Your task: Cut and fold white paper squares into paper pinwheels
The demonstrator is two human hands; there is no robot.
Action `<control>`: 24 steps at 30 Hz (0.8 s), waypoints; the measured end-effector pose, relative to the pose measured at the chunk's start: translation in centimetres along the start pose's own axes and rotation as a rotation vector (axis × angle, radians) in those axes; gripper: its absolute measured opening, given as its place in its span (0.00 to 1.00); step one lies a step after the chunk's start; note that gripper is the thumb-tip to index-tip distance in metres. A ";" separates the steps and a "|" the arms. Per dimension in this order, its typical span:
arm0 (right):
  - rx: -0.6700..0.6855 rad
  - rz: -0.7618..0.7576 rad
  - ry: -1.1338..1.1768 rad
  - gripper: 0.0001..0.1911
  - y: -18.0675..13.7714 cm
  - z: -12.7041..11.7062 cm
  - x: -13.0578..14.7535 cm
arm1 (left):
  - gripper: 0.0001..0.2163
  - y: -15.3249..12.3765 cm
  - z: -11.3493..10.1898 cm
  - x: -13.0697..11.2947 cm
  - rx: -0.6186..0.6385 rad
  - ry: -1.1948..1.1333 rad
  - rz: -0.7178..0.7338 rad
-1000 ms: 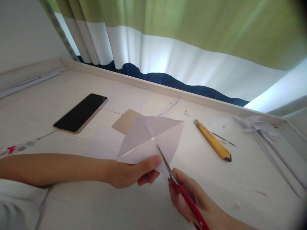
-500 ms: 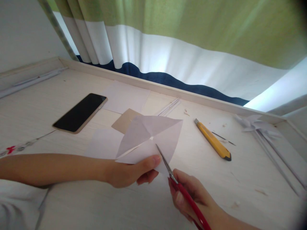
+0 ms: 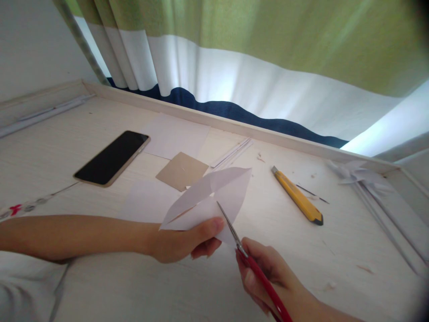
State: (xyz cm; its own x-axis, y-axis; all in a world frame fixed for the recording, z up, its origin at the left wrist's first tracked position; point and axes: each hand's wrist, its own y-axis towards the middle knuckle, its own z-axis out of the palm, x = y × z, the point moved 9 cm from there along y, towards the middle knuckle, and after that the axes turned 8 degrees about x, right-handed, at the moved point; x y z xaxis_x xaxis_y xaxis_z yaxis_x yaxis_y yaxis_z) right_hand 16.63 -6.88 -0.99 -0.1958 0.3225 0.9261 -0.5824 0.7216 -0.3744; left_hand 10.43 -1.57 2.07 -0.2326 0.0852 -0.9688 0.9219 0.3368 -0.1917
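A square of white paper [image 3: 228, 188] with slits running from its corners toward the middle is pinched at its near edge by my left hand [image 3: 187, 241], thumb on top. Its far side curls upward. My right hand [image 3: 264, 273] grips red-handled scissors [image 3: 248, 257], whose blades lie over the paper's right part, just right of my left thumb. The blades look close together, their tips near the paper's centre. Behind the paper, a beige card square [image 3: 182, 170] rests on the table, with a flat white sheet [image 3: 144, 199] to its left.
A phone [image 3: 112, 157] lies left, attached to a beaded strap [image 3: 31, 205]. Right of the paper are a yellow utility knife [image 3: 296, 194] and a thin dark stick [image 3: 313, 193]. A paper pinwheel [image 3: 355, 174] sits far right. Rolled paper strips [image 3: 231, 153] and another sheet [image 3: 177, 134] lie behind.
The paper's far side has bent and dropped, uncovering more of the beige card and the paper strips behind. The scissors and both hands stay nearly in place.
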 end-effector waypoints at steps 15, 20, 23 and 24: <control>0.050 0.006 0.053 0.18 -0.2 0.4 -0.2 | 0.26 0.1 0.4 0.7 0.043 -0.021 -0.076; 0.023 0.024 0.032 0.19 -0.4 0.2 -0.1 | 0.26 0.0 0.4 0.9 0.030 -0.012 -0.103; -0.017 0.014 0.025 0.20 -0.5 -0.1 0.0 | 0.26 -0.1 0.4 0.9 0.039 -0.009 -0.093; -0.019 0.008 0.027 0.20 -0.5 -0.2 0.0 | 0.26 -0.2 0.4 0.9 0.042 -0.004 -0.083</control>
State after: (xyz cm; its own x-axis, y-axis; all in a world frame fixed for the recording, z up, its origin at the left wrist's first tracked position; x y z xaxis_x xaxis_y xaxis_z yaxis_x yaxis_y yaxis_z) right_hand 17.05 -7.12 -0.86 -0.1789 0.3446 0.9215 -0.5654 0.7305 -0.3829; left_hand 10.22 -1.93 1.20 -0.3077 0.0549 -0.9499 0.9116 0.3031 -0.2778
